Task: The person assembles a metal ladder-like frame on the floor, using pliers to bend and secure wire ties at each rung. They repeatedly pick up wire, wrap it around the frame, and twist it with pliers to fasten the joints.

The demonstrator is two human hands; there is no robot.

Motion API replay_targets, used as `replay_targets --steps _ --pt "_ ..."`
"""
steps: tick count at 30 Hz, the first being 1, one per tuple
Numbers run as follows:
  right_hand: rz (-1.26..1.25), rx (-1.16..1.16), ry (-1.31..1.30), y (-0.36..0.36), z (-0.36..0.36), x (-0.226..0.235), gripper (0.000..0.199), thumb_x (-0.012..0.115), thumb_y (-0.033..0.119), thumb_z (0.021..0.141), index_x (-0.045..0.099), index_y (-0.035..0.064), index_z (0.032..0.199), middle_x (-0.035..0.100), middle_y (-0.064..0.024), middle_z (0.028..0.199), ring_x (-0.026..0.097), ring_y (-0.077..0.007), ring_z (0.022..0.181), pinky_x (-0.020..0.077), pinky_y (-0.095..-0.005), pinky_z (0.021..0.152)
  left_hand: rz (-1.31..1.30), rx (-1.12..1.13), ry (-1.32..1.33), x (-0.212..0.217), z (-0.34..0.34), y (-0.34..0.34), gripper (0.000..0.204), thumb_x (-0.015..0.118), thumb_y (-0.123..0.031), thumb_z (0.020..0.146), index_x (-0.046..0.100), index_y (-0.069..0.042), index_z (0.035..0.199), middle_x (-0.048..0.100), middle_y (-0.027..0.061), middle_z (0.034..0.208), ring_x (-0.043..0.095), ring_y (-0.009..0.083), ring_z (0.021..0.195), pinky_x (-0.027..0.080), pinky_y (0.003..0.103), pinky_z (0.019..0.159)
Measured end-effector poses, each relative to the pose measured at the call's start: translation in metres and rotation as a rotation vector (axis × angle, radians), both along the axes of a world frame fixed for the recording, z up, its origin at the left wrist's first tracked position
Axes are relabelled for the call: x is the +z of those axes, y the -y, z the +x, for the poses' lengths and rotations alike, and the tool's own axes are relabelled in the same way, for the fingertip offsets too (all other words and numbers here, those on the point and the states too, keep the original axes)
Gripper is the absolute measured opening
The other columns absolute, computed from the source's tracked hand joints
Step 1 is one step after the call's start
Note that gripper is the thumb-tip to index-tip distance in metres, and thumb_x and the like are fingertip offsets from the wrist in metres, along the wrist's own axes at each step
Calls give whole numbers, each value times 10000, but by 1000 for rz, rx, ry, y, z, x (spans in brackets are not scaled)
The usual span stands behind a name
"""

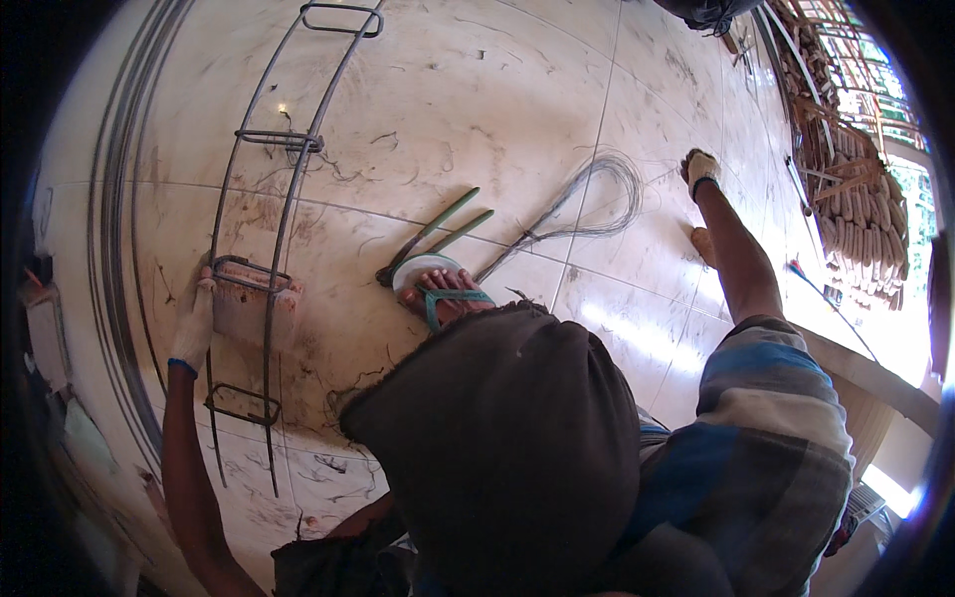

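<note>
My left hand (196, 316), in a pale glove, is closed on the left side of a rebar cage (292, 189), by one of its stirrups. The cage is a long ladder-like frame of thin rods with several rectangular stirrups. Under it lies a reddish block (255, 316). Out to the right, my gloved right hand (701, 171) has curled, dark fingertips; what they hold, if anything, I cannot make out. Between the hands, pincers (436, 227) with green handles lie beside my sandalled foot (445, 291). A looped bundle of tie wire (597, 199) rests on the tiles.
Several long steel rods (111, 209) run along the floor at the left. Wire scraps litter the dirty tiles (477, 99). A dark bag (704, 12) sits at the top, and stacked wooden pieces (863, 214) stand at the far right.
</note>
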State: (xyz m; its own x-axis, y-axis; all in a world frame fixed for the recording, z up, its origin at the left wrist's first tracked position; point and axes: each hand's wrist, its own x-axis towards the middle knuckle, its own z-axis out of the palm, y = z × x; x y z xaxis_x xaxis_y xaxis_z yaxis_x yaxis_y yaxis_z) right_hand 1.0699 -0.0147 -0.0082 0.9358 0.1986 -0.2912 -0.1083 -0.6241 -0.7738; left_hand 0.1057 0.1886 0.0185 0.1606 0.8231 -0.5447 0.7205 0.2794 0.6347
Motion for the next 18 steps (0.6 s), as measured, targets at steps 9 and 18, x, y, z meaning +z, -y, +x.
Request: replay_targets --steps 9,18 --pt "-329 199 607 -50 106 71 267 694 147 864 810 134 1105 785 -75 971 753 -278 825 597 -397 770 59 -65 100 3 3 1 583 450 -406 1136 433 -28 1580 521 143 1558 466 250 1453 342 353 1209" --pt "-225 256 822 -151 24 247 339 591 246 996 725 143 1290 735 -26 1154 662 -142 946 523 -312 717 -29 -18 -36 15 13 -4 582 465 -396 1128 424 -38 1585 525 180 1547 474 269 1452 360 372 1203"
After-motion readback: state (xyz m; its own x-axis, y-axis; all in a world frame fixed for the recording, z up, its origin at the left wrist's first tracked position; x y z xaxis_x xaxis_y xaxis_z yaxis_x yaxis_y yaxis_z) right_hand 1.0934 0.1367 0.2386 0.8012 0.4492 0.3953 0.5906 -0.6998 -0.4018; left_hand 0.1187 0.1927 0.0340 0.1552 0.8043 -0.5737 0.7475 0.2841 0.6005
